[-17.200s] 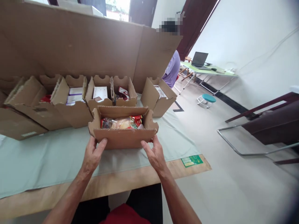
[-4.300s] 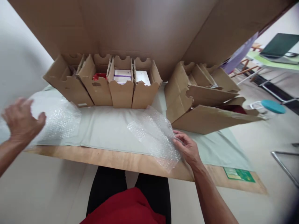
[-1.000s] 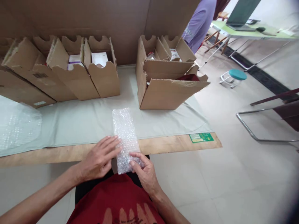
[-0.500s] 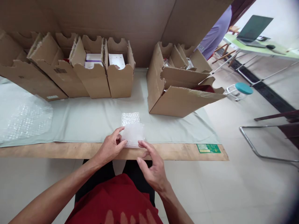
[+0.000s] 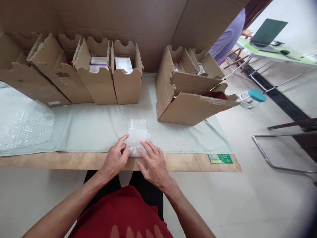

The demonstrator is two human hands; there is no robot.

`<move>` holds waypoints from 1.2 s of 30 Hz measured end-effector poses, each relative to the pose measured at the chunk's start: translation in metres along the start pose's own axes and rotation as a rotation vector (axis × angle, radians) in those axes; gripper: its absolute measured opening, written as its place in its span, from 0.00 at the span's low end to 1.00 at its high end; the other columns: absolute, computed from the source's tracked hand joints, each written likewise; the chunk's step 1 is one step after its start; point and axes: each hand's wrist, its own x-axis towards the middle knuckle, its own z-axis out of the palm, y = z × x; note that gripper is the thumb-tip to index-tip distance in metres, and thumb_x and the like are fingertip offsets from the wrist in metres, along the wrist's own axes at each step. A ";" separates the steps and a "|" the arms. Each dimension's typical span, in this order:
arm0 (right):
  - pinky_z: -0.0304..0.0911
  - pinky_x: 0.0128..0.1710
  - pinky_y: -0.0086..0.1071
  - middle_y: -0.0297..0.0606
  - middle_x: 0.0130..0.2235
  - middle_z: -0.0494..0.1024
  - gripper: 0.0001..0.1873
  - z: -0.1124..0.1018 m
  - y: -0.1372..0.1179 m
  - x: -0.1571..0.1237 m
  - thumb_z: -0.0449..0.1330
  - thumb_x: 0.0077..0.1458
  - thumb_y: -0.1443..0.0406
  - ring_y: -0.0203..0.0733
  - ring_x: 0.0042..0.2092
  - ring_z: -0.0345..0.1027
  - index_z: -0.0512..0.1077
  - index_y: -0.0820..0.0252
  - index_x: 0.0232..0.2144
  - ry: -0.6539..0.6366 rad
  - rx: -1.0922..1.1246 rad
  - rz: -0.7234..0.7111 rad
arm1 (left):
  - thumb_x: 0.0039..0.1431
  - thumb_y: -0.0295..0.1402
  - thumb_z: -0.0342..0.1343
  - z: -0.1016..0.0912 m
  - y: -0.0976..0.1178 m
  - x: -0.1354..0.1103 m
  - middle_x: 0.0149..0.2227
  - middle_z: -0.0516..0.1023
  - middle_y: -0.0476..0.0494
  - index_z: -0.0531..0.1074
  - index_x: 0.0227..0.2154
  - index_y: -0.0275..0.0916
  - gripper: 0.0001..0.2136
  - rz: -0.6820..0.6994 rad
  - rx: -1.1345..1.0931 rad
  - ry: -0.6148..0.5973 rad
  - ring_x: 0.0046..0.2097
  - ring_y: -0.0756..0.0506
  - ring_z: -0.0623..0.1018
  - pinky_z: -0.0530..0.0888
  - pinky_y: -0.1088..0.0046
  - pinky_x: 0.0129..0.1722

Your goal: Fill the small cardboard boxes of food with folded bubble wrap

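Spread apart, the fingers of my right hand (image 5: pixel 155 165) lie on the lower right part of a folded piece of bubble wrap (image 5: pixel 138 132), clamped on nothing. At its left edge sits my left hand (image 5: pixel 115 160), forefinger tip above thumb tip with a gap between; its other fingers are curled under, so I cannot tell whether they pinch the plastic.

The folded piece lies flat near the front of the table (image 5: pixel 185 162), mostly on a pale green cloth (image 5: pixel 99 129), its near end reaching the bare wooden edge. Well off to my left, a larger sheet of bubble wrap (image 5: pixel 27 125) is spread out on the cloth.

Behind my hands I see four cardboard boxes standing side by side, the rightmost box (image 5: pixel 127 87) with a white carton (image 5: pixel 123 65) inside. To the right, another cardboard box (image 5: pixel 190 109) stands crosswise before two more, something dark red (image 5: pixel 215 95) showing in it. A tall cardboard panel (image 5: pixel 111 19) rises at the back.

Farther off, past a person's purple sleeve (image 5: pixel 228 39), I can make out a laptop (image 5: pixel 267 33) on a light green desk (image 5: pixel 297 57) and a teal-topped stool (image 5: pixel 257 95).
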 end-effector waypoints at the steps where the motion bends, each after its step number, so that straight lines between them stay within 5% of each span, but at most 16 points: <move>1: 0.61 0.58 0.50 0.51 0.68 0.66 0.28 0.000 0.001 0.002 0.61 0.61 0.65 0.58 0.69 0.56 0.66 0.58 0.63 -0.029 -0.018 -0.007 | 0.64 0.34 0.48 0.002 -0.001 0.000 0.23 0.68 0.56 0.66 0.61 0.31 0.24 0.020 0.025 -0.006 0.26 0.50 0.70 0.70 0.73 0.33; 5: 0.64 0.51 0.49 0.51 0.68 0.66 0.30 -0.002 0.004 0.015 0.63 0.62 0.58 0.60 0.63 0.62 0.66 0.57 0.64 -0.146 -0.078 -0.005 | 0.64 0.30 0.50 0.007 -0.007 -0.001 0.30 0.76 0.48 0.64 0.64 0.34 0.25 0.161 0.248 0.089 0.34 0.45 0.76 0.75 0.67 0.41; 8: 0.63 0.49 0.48 0.49 0.66 0.69 0.27 -0.004 0.008 0.023 0.62 0.64 0.56 0.59 0.60 0.64 0.67 0.57 0.62 -0.182 -0.111 -0.044 | 0.63 0.28 0.53 0.005 -0.008 -0.005 0.47 0.79 0.34 0.64 0.64 0.37 0.25 0.325 0.465 0.204 0.49 0.37 0.78 0.75 0.56 0.50; 11: 0.62 0.49 0.48 0.49 0.63 0.72 0.23 -0.008 0.014 0.029 0.59 0.66 0.62 0.57 0.57 0.65 0.68 0.60 0.61 -0.196 -0.138 -0.114 | 0.62 0.26 0.55 -0.003 -0.007 -0.010 0.61 0.73 0.30 0.64 0.64 0.40 0.27 0.538 0.525 0.124 0.63 0.33 0.71 0.70 0.51 0.59; 14: 0.61 0.48 0.46 0.51 0.59 0.76 0.17 -0.016 0.019 0.035 0.55 0.67 0.68 0.54 0.53 0.69 0.72 0.63 0.56 -0.208 -0.112 -0.168 | 0.59 0.24 0.54 -0.012 -0.006 -0.010 0.60 0.76 0.32 0.68 0.60 0.38 0.25 0.650 0.515 -0.008 0.66 0.31 0.69 0.67 0.49 0.62; 18: 0.60 0.46 0.40 0.43 0.46 0.83 0.15 -0.030 0.024 0.037 0.50 0.71 0.68 0.46 0.44 0.74 0.75 0.59 0.50 -0.279 0.123 -0.091 | 0.59 0.22 0.53 -0.019 -0.007 -0.007 0.47 0.83 0.39 0.76 0.46 0.39 0.14 0.607 0.383 -0.067 0.59 0.35 0.76 0.70 0.52 0.58; 21: 0.63 0.42 0.36 0.37 0.41 0.84 0.15 -0.033 0.028 0.035 0.49 0.72 0.64 0.43 0.39 0.75 0.75 0.56 0.48 -0.332 0.304 0.075 | 0.63 0.29 0.54 -0.020 -0.005 -0.002 0.39 0.83 0.43 0.77 0.43 0.40 0.09 0.409 0.253 -0.125 0.45 0.41 0.81 0.75 0.61 0.48; 26: 0.66 0.48 0.41 0.45 0.48 0.83 0.13 -0.023 0.032 0.030 0.56 0.68 0.61 0.50 0.48 0.76 0.75 0.58 0.49 -0.059 0.161 0.226 | 0.63 0.34 0.54 -0.011 -0.001 0.015 0.29 0.76 0.49 0.75 0.50 0.38 0.15 0.102 0.222 -0.138 0.32 0.46 0.77 0.74 0.69 0.35; 29: 0.64 0.53 0.45 0.49 0.57 0.78 0.17 -0.022 0.031 0.035 0.58 0.66 0.62 0.54 0.55 0.72 0.73 0.60 0.55 -0.022 0.074 0.147 | 0.61 0.32 0.55 -0.002 -0.005 0.022 0.35 0.78 0.47 0.75 0.51 0.38 0.16 0.122 0.247 -0.033 0.33 0.46 0.77 0.75 0.69 0.37; 33: 0.60 0.59 0.48 0.53 0.66 0.68 0.28 -0.024 0.029 0.056 0.61 0.64 0.61 0.57 0.64 0.63 0.66 0.64 0.64 -0.192 0.028 0.117 | 0.61 0.29 0.55 0.006 -0.012 0.022 0.42 0.76 0.43 0.74 0.52 0.38 0.16 0.187 0.307 0.070 0.34 0.47 0.76 0.76 0.67 0.41; 36: 0.58 0.59 0.48 0.55 0.65 0.70 0.34 -0.025 0.028 0.073 0.63 0.63 0.59 0.58 0.62 0.63 0.63 0.67 0.66 -0.326 0.025 0.131 | 0.61 0.29 0.56 0.009 -0.015 0.020 0.42 0.76 0.43 0.73 0.53 0.38 0.17 0.193 0.322 0.098 0.35 0.45 0.77 0.77 0.66 0.42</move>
